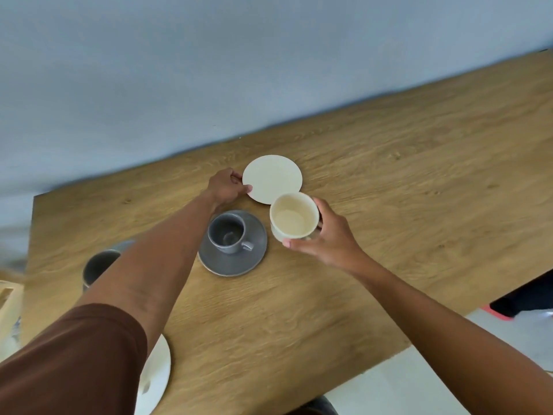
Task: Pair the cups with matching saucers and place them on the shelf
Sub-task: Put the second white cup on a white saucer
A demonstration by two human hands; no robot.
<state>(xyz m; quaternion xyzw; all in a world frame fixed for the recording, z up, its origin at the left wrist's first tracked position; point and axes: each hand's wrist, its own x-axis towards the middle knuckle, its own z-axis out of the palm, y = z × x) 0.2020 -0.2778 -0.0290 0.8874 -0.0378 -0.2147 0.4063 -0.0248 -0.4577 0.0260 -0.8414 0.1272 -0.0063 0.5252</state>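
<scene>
A cream saucer [273, 176] lies on the wooden table [389, 190] near the far edge. My left hand [226, 187] pinches its left rim. My right hand [324, 235] grips a cream cup [293, 218], held just off the saucer's near right edge. A grey cup [227, 233] stands on a grey saucer [257, 256] in front of them. Another grey cup [97, 266] and part of a grey saucer [125, 244] show behind my left forearm. A second cream saucer [155, 372] peeks out under my sleeve at the near edge.
A pale blue wall [209, 70] runs along the table's far edge. A light wooden object [9, 301] sits at the far left. Grey floor [419, 384] and a dark object with a red edge [517, 301] lie to the right.
</scene>
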